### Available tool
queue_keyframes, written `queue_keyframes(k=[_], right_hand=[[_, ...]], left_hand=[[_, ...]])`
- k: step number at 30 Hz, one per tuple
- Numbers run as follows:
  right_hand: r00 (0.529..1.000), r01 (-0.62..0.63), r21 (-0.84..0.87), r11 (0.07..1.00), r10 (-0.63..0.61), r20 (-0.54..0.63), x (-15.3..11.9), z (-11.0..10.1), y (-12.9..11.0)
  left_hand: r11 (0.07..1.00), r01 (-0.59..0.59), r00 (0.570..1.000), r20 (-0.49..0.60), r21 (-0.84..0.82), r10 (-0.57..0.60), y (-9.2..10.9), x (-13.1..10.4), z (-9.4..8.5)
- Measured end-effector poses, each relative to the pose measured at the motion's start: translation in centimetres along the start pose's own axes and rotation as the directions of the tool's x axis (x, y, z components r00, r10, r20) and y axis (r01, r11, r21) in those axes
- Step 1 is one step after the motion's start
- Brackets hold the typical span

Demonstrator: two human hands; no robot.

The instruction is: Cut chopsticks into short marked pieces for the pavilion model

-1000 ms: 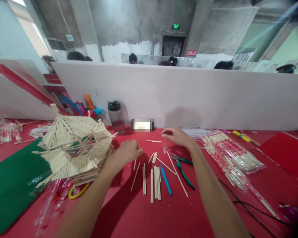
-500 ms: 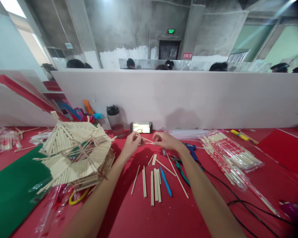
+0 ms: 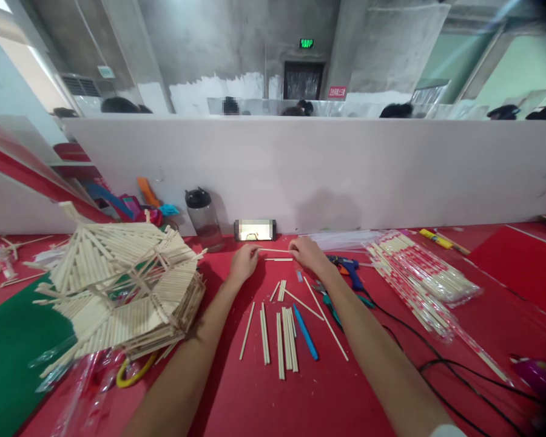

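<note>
A thin wooden stick [image 3: 275, 250] runs level between my two hands. My left hand [image 3: 244, 262] is closed with its fingers at the stick's left end. My right hand [image 3: 308, 255] pinches the right end. Just below it, a second stick [image 3: 279, 260] lies parallel on the red table. Nearer to me are several loose sticks [image 3: 286, 340] in small rows and a blue pen [image 3: 306, 332]. To the left stands a tiered, roofed model built of sticks [image 3: 127, 291]. Beside my right forearm lie green-handled pliers [image 3: 330, 306], partly hidden by it.
A phone [image 3: 255, 230] leans on the white partition [image 3: 273, 170], beside a dark-lidded bottle [image 3: 203, 218]. To the right are a blue glue gun [image 3: 352, 270] with a black cable, bagged stick bundles [image 3: 423, 273] and a yellow tube [image 3: 435, 239]. A green sheet [image 3: 13, 358] lies at left.
My hands have spread slightly apart, and the stick between them has gone from slanted to nearly level. The camera view has shifted a little.
</note>
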State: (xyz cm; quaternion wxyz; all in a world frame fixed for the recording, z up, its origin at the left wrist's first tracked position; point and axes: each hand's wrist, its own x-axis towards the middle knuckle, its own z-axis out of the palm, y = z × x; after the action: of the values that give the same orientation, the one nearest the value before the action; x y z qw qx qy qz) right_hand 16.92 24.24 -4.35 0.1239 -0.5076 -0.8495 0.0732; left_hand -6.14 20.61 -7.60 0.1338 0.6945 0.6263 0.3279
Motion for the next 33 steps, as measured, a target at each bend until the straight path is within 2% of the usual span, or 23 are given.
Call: queue_keyframes(k=[3,6,15,24,33], right_hand=[[0.999,-0.021,-0.015,1.000,0.022,0.028,0.1,1.2,0.2],[0.999,-0.025,-0.013,1.000,0.026,0.040,0.1,1.7,0.2],[0.998,-0.031,0.008,0.999,0.030,0.061,0.1,1.2,0.1],[0.989,-0.020,0.042,0.999,0.013,0.145,-0.3,0.3,0.4],[0.990,-0.069,0.017,0.997,0.066,0.121,-0.3,0.8,0.4]], left_hand=[[0.991,0.048,0.997,0.046,0.122,-0.054,-0.6,-0.3,0.8],[0.983,0.066,0.996,0.041,0.170,-0.074,-0.9,-0.4,1.0],[0.982,0.001,0.999,0.048,0.191,-0.010,-1.3,-0.6,1.2],[0.990,0.026,0.999,0.028,0.141,-0.030,-1.2,-0.4,1.1],[0.987,-0.113,0.993,0.034,0.119,0.109,-1.5,-0.4,1.7]])
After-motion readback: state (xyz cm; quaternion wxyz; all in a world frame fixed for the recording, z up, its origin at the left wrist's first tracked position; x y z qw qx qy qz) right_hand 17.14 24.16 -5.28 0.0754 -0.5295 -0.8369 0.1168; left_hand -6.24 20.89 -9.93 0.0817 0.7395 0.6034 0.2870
